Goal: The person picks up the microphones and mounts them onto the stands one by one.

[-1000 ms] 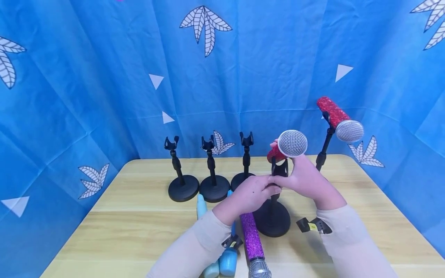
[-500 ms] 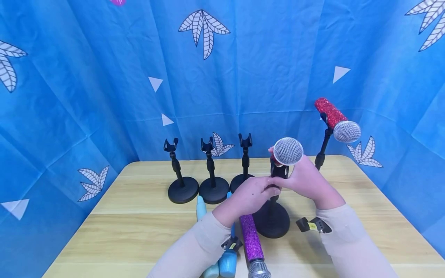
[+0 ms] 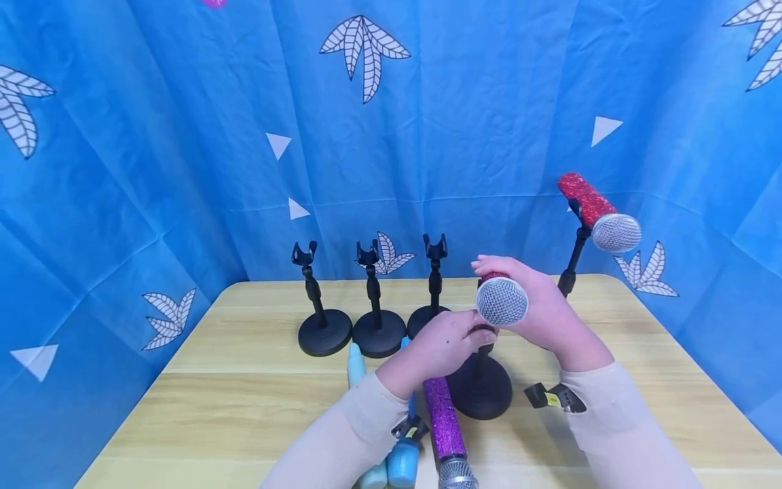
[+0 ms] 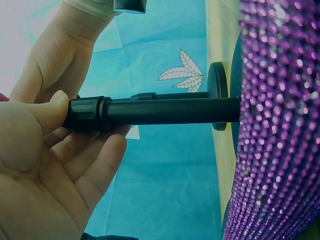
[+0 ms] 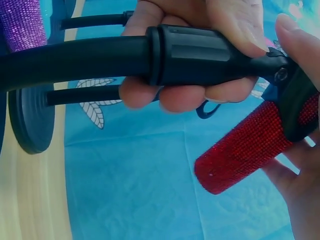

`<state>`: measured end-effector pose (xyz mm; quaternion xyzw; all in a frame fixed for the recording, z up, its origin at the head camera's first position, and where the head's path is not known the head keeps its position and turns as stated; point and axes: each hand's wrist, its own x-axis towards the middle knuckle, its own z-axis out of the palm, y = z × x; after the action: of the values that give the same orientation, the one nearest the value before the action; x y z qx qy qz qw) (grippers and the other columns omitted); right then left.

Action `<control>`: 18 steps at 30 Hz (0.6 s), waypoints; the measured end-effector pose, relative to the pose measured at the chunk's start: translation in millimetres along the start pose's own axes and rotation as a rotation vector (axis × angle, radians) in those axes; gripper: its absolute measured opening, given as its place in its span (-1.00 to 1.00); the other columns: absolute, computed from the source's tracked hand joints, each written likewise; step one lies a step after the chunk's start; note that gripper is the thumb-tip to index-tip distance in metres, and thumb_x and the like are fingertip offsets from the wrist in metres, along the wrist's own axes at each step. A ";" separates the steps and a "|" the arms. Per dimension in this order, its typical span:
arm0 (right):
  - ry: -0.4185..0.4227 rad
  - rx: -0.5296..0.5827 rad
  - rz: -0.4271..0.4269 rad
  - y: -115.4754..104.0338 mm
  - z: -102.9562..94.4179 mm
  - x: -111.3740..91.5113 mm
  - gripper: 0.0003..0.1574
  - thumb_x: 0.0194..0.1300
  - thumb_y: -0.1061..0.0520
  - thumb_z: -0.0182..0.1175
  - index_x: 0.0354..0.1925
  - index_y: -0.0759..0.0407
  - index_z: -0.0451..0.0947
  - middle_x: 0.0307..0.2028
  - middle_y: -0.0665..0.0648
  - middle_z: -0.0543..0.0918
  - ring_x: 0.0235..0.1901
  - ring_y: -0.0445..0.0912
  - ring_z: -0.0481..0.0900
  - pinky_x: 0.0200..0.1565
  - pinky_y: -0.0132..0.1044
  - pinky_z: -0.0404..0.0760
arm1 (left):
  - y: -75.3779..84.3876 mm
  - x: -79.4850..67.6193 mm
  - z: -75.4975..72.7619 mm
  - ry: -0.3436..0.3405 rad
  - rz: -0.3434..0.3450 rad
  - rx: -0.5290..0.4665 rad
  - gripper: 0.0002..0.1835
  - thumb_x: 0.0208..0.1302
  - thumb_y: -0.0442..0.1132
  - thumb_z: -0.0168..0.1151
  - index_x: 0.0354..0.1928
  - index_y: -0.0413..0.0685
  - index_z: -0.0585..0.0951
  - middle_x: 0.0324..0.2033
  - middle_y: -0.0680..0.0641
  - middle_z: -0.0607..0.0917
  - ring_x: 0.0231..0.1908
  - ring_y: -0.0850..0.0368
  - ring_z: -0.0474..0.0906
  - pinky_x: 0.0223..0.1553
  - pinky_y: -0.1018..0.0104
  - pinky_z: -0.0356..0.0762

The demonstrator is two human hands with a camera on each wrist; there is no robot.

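A red glittery microphone (image 5: 242, 147) with a silver mesh head (image 3: 502, 301) sits in the clip (image 5: 301, 102) of a black desk stand, its body slanting across the pole. My right hand (image 3: 537, 305) holds the microphone at the clip, thumb on one side and fingers on the other. Just below, my left hand (image 3: 442, 343) grips the collar (image 5: 200, 55) at the top of the stand's pole. The stand's round base (image 3: 481, 388) rests on the table. Close beside that base lies a purple glittery microphone (image 3: 444, 418), partly behind my left wrist in the head view.
Several black stands with bare clips, including the leftmost stand (image 3: 314, 292), line the table's back. Another red microphone (image 3: 586, 198) rests on a stand at the right. A pale green microphone-like thing (image 3: 356, 367) and a blue one (image 3: 402, 463) lie under my left forearm.
The red microphone's mesh head has come down and tilted forward, its body settling into the clip. My right fingers now lie over its back. The left hand stays on the pole.
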<state>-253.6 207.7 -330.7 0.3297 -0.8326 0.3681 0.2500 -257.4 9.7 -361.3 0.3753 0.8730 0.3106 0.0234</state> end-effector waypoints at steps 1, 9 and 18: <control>0.006 -0.016 -0.016 0.4 0.2 0.0 -0.06 -0.12 0.29 0.65 0.23 -0.12 0.55 0.29 -0.05 0.54 0.35 -0.03 0.42 0.28 0.15 0.40 | -0.1 0.1 -0.1 0.003 0.002 0.011 -0.77 0.53 0.00 0.08 0.03 0.18 0.65 -0.19 0.25 0.71 -0.18 0.41 0.60 -0.15 0.47 0.55; 0.054 -0.121 -0.159 6.6 5.0 -2.1 -0.17 -0.21 0.35 0.66 0.09 -0.01 0.66 0.20 0.01 0.63 0.32 0.08 0.46 0.33 -0.05 0.37 | -1.7 1.9 -0.3 0.017 0.004 0.044 -0.86 0.55 -0.15 0.10 -0.10 0.04 0.64 -0.38 0.19 0.67 -0.30 0.37 0.58 -0.22 0.50 0.51; -0.002 -0.077 -0.225 11.5 7.5 -3.5 -0.27 0.01 0.15 0.61 0.17 0.02 0.62 0.34 0.08 0.51 0.44 0.11 0.27 0.37 0.04 0.29 | 0.6 1.1 -2.5 0.032 0.005 0.075 -0.79 0.55 -0.15 0.09 0.03 0.00 0.65 -0.21 0.13 0.74 -0.18 0.37 0.63 -0.15 0.49 0.52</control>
<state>-261.0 209.0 -342.6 0.4117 -0.8042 0.3051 0.3012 -258.6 9.5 -358.8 0.3729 0.8834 0.2839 -0.0054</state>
